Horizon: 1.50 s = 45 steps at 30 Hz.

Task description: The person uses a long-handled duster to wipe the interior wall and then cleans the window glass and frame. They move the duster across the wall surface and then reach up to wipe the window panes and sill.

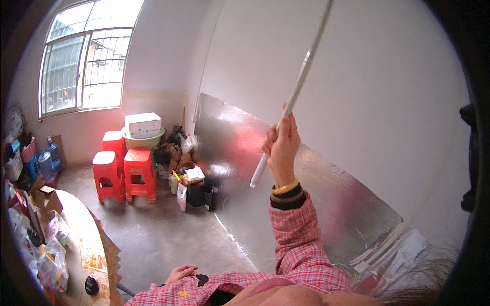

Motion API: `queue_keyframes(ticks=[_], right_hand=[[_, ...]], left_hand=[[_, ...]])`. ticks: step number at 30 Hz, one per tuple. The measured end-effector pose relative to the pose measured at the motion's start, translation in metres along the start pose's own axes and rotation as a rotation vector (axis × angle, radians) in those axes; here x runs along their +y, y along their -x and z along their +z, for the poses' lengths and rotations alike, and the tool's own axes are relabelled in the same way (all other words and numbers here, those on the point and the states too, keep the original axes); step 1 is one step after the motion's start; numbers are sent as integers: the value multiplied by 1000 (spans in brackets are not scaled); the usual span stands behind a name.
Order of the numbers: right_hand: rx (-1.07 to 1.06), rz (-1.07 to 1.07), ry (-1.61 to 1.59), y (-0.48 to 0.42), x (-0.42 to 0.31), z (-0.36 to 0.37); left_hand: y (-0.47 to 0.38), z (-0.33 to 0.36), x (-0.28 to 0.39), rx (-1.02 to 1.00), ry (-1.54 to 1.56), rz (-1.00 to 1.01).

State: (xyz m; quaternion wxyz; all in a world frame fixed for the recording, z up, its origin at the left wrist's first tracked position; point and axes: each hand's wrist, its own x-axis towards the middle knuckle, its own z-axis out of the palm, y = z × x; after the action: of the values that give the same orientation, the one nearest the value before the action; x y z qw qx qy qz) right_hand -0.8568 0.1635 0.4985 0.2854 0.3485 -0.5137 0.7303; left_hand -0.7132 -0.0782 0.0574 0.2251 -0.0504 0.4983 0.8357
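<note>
My right hand (283,143) is raised in front of the wall and closed around a long white-grey pole (302,74). The pole's rounded lower end sticks out below my fist, and its upper part runs up past the top of the view. A yellow bangle (286,187) circles the wrist above a dark cuff. Low in the view, my left hand (181,273) is held near the checked shirt, its fingers partly seen and no object visible in it.
Silver foil sheeting (245,160) covers the lower wall. Red plastic stools (140,168) stand near the window (84,65), beside a basin (142,143) bearing a white box (143,125). Bags and bottles lie about. At left, a round table (78,218) holds plastic bags and a black object (91,285).
</note>
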Motion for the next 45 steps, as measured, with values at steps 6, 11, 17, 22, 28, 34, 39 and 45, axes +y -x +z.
queue_keyframes(ticks=[6,11,17,22,28,34,39,45], right_hand=[[52,80,2,-40,39,31],[59,68,-11,-42,70,39],[103,103,17,-49,95,42],[144,73,112,-66,126,29],[203,99,168,-103,155,-4],[244,171,184,-152,201,-44],[265,99,234,-200,242,-77],[225,108,260,-221,283,-92]], left_hand=[[14,-21,7,56,8,46],[20,-32,10,87,22,39],[34,-33,28,109,5,19],[23,-40,27,206,22,-90],[-6,-50,28,178,-126,20],[-43,-18,112,169,54,134],[-69,48,229,-7,-145,546],[-67,144,329,-575,-311,909]])
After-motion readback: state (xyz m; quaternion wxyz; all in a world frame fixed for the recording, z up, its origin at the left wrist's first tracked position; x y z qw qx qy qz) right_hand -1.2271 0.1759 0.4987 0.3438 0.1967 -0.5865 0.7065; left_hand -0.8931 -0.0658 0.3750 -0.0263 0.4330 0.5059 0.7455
